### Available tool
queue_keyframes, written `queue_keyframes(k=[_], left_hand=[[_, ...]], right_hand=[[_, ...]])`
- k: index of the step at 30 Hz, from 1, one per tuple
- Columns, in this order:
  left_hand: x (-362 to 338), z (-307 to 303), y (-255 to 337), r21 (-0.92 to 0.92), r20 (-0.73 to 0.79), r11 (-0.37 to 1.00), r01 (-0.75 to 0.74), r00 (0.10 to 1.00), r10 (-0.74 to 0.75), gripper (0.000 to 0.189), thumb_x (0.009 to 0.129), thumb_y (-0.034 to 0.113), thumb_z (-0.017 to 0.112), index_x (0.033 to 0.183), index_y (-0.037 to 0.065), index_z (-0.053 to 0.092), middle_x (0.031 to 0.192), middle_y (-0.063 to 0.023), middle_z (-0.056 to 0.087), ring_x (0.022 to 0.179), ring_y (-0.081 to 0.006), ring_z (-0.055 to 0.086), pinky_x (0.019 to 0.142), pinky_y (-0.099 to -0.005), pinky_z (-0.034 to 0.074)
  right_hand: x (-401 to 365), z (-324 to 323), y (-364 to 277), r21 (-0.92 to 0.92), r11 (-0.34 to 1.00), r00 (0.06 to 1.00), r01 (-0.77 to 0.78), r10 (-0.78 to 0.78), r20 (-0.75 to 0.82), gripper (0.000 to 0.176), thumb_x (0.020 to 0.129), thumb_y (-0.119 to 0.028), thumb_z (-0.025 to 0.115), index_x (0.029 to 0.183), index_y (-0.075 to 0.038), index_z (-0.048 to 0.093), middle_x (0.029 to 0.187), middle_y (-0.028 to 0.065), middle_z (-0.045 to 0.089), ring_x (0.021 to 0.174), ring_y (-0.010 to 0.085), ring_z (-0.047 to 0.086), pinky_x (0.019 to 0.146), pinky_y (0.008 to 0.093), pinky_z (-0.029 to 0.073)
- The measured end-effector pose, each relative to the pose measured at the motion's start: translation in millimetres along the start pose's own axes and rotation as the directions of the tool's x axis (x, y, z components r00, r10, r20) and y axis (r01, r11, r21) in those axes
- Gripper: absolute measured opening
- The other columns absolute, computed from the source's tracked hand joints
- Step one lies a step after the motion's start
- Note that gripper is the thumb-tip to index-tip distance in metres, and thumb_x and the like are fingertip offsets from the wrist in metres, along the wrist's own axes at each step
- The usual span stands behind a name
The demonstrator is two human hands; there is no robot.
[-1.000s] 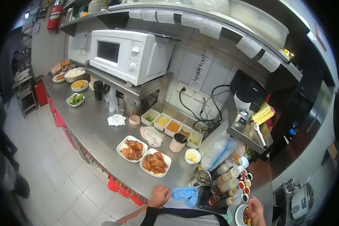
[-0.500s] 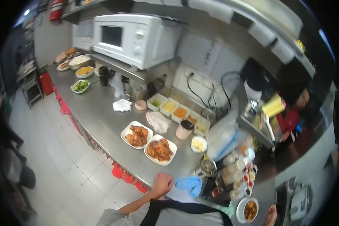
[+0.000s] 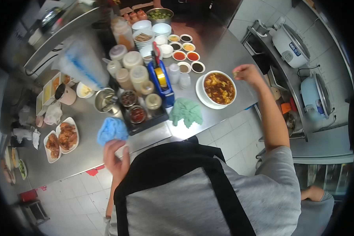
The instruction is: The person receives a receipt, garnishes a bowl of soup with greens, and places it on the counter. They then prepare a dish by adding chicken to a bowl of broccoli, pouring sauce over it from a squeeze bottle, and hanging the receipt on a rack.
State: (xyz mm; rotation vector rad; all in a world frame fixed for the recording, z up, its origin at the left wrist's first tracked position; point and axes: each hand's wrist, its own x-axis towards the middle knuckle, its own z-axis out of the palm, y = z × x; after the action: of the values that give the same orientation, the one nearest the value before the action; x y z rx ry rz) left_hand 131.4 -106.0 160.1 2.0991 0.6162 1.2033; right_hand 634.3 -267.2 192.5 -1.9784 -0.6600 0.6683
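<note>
My right hand (image 3: 248, 75) is beside the rim of a white bowl of brown soup (image 3: 219, 88) with yellowish pieces in it. Its fingertips are pinched together on something small and greenish that I cannot make out. Under the bowl lies a white plate (image 3: 202, 98). My left hand (image 3: 116, 160) is at the counter's front edge, fingers loosely curled with a gap to the thumb. Just beyond it is a crumpled blue cloth (image 3: 112, 131). A green cloth (image 3: 186, 112) lies left of the soup bowl.
Sauce bottles and jars stand in a black tray (image 3: 149, 122) beside a blue tape dispenser (image 3: 161, 84). Small sauce cups (image 3: 179, 56) and stacked white bowls (image 3: 144, 36) sit farther back. Two dishes of browned chicken (image 3: 67, 135) are at left; rice cookers (image 3: 291, 46) at right. Another person's arm (image 3: 314, 193) shows lower right.
The view has swung right, bringing the soup bowl to the centre right. My right hand has moved from below the bowl's plate to beside the bowl's rim. My left hand remains near the blue cloth.
</note>
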Motion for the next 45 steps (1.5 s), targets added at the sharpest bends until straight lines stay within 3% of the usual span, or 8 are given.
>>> queue_keyframes(k=[5, 13, 20, 26, 31, 35, 37, 45], left_hand=[[24, 156, 39, -0.523, 0.604, 0.604, 0.601, 0.762, -0.235, 0.024, 0.079, 0.001, 0.063, 0.101, 0.001, 0.056, 0.096, -0.0073, 0.059, 0.088, -0.0162, 0.057, 0.082, -0.0276, 0.045], [41, 319, 13, -0.583, 0.568, 0.060, 0.810, 0.459, -0.683, 0.026, 0.086, 0.014, 0.056, 0.110, 0.005, 0.050, 0.098, -0.0025, 0.054, 0.088, -0.0129, 0.053, 0.081, -0.0273, 0.044], [38, 340, 7, -0.550, 0.435, 0.196, 0.812, 0.479, -0.762, 0.026, 0.087, 0.017, 0.057, 0.111, 0.009, 0.051, 0.096, -0.0011, 0.054, 0.088, -0.0123, 0.051, 0.080, -0.0286, 0.041], [-7, 293, 21, -0.542, 0.564, 0.232, 0.807, 0.555, -0.611, 0.028, 0.086, 0.016, 0.057, 0.112, 0.008, 0.052, 0.102, -0.0025, 0.055, 0.093, -0.0118, 0.053, 0.082, -0.0271, 0.042], [-90, 209, 17, -0.509, 0.722, 0.083, 0.857, 0.478, -0.500, 0.034, 0.089, 0.026, 0.056, 0.117, 0.007, 0.052, 0.108, -0.0062, 0.059, 0.099, -0.0142, 0.055, 0.086, -0.0275, 0.043], [-163, 94, -8, -0.498, 0.510, 0.119, 0.859, 0.401, -0.761, 0.033, 0.089, 0.027, 0.056, 0.119, 0.013, 0.052, 0.109, -0.0067, 0.059, 0.098, -0.0146, 0.056, 0.084, -0.0284, 0.044], [-203, 27, -36, -0.493, 0.316, 0.091, 0.865, 0.276, -0.908, 0.037, 0.087, 0.032, 0.057, 0.119, 0.016, 0.052, 0.112, -0.0066, 0.056, 0.096, -0.0166, 0.056, 0.083, -0.0317, 0.044], [-301, -229, -209, -0.849, -0.375, 0.258, 0.461, -0.181, -0.909, 0.026, 0.087, 0.030, 0.050, 0.104, 0.011, 0.055, 0.102, -0.0042, 0.057, 0.088, -0.0171, 0.055, 0.078, -0.0338, 0.043]], right_hand=[[16, 27, 13, -0.564, 0.805, 0.975, 0.184, -0.074, 0.211, 0.013, 0.070, 0.001, 0.061, 0.079, -0.004, 0.070, 0.073, 0.0128, 0.066, 0.067, 0.0199, 0.064, 0.065, 0.0300, 0.051], [15, -6, -8, -0.546, 0.680, 0.865, 0.489, -0.457, 0.206, 0.014, 0.068, -0.003, 0.065, 0.082, -0.003, 0.068, 0.076, 0.0132, 0.065, 0.073, 0.0232, 0.063, 0.066, 0.0319, 0.050], [41, 24, 45, -0.508, 0.677, 0.836, 0.532, -0.326, 0.440, 0.008, 0.070, -0.002, 0.063, 0.078, -0.001, 0.066, 0.079, 0.0144, 0.063, 0.070, 0.0304, 0.060, 0.068, 0.0357, 0.048], [22, 15, -6, -0.511, 0.586, 0.757, 0.628, -0.614, 0.226, 0.012, 0.072, -0.006, 0.061, 0.069, 0.001, 0.052, 0.072, 0.0172, 0.058, 0.064, 0.0340, 0.056, 0.064, 0.0397, 0.045], [25, 30, 23, -0.584, 0.427, 0.723, 0.691, -0.398, 0.564, 0.007, 0.068, -0.001, 0.060, 0.074, -0.001, 0.057, 0.079, 0.0176, 0.060, 0.071, 0.0364, 0.058, 0.066, 0.0388, 0.046], [-1, 45, 2, -0.674, 0.537, 0.853, 0.507, -0.200, 0.482, 0.032, 0.063, 0.002, 0.063, 0.094, -0.001, 0.057, 0.095, 0.0186, 0.060, 0.090, 0.0326, 0.058, 0.075, 0.0378, 0.045], [-33, 62, -12, -0.546, 0.248, 0.589, 0.800, -0.495, 0.639, 0.048, 0.063, 0.001, 0.063, 0.110, -0.004, 0.055, 0.119, 0.0177, 0.053, 0.110, 0.0324, 0.051, 0.087, 0.0343, 0.043], [-204, 323, -113, 0.064, 0.470, 0.205, 0.881, -0.499, 0.842, 0.054, 0.076, -0.008, 0.059, 0.128, -0.002, 0.045, 0.136, 0.0191, 0.039, 0.125, 0.0345, 0.039, 0.103, 0.0373, 0.029]])
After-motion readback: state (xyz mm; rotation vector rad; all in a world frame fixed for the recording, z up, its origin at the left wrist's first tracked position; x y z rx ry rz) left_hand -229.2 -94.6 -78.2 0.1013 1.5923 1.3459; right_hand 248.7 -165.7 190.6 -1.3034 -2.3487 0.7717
